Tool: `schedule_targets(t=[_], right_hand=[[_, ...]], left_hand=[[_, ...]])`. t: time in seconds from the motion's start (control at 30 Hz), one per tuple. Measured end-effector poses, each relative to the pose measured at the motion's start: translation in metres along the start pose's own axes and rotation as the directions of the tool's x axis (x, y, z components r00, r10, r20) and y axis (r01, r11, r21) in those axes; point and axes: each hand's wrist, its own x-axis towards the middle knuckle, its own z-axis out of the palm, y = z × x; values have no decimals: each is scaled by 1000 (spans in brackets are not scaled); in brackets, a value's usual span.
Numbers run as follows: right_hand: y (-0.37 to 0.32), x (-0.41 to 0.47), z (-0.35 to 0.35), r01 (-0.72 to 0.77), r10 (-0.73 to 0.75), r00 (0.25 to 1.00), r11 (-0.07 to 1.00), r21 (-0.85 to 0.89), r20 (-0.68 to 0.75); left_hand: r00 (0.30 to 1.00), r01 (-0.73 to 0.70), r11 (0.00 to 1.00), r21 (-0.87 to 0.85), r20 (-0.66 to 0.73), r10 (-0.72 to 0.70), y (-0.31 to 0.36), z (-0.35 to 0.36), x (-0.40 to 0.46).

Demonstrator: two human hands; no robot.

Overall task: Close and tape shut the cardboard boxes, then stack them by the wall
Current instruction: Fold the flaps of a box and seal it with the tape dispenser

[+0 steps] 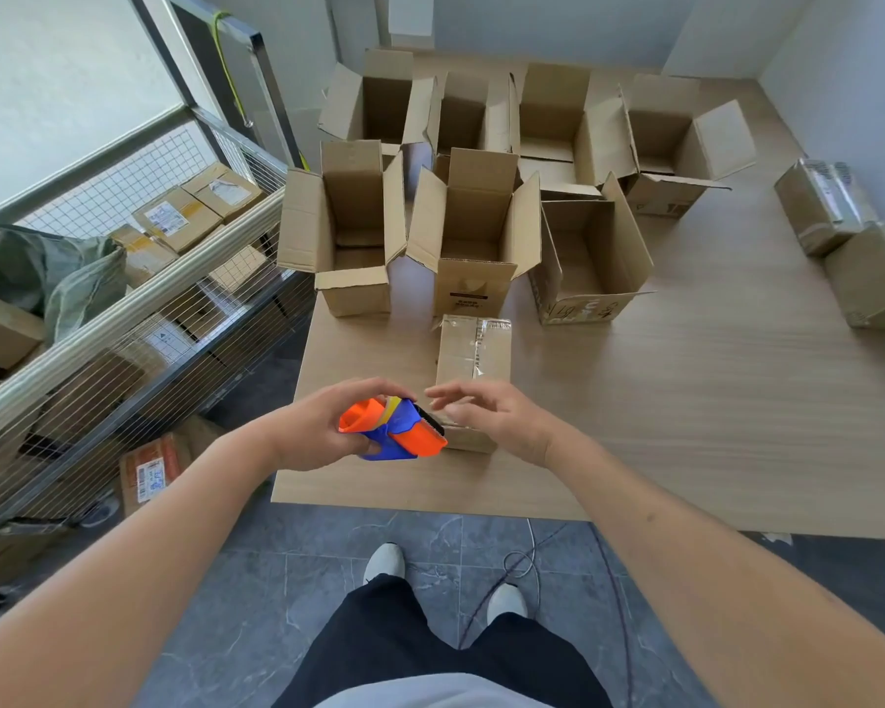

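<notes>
A closed cardboard box (pixel 473 350) with clear tape along its top seam lies on the wooden table (pixel 685 401), right in front of me. My left hand (pixel 323 426) grips an orange and blue tape dispenser (pixel 394 429) just above the table's near edge, its toothed blade pointing at the box. My right hand (pixel 491 413) hovers over the near end of the box with relaxed, spread fingers, holding nothing. Behind it stand several open boxes (pixel 473 232) with their flaps up.
Two taped boxes (pixel 849 247) lie at the table's right side near the wall. A wire cage cart (pixel 124 298) full of parcels stands to the left. A labelled parcel (pixel 149 472) lies on the grey tiled floor, and a cable (pixel 522 564) runs by my feet.
</notes>
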Motion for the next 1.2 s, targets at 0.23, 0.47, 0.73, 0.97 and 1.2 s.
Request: schedule_targets(t=[0.23,0.47,0.73,0.97,1.2], right_hand=[[2,-8,22,-6,24,996,979,204,-88],[14,-20,19,107,-95,950,994,26,-299],[25,-22,23,-22,5,876,999,-30,-482],[49,-52,-5,-164,221,767,975,149,-602],[61,-45,5,-225,285,686,958,177,-669]], left_hand=[[999,18,1000,23,45,-19,3,11,-1],[997,14,1000,15,77,-15,8,23,1],[993,-38,961,274,122,4,13,18,11],[983,64,943,326,141,-116,-23,-17,2],[981,74,911,406,134,-139,-25,-14,31]])
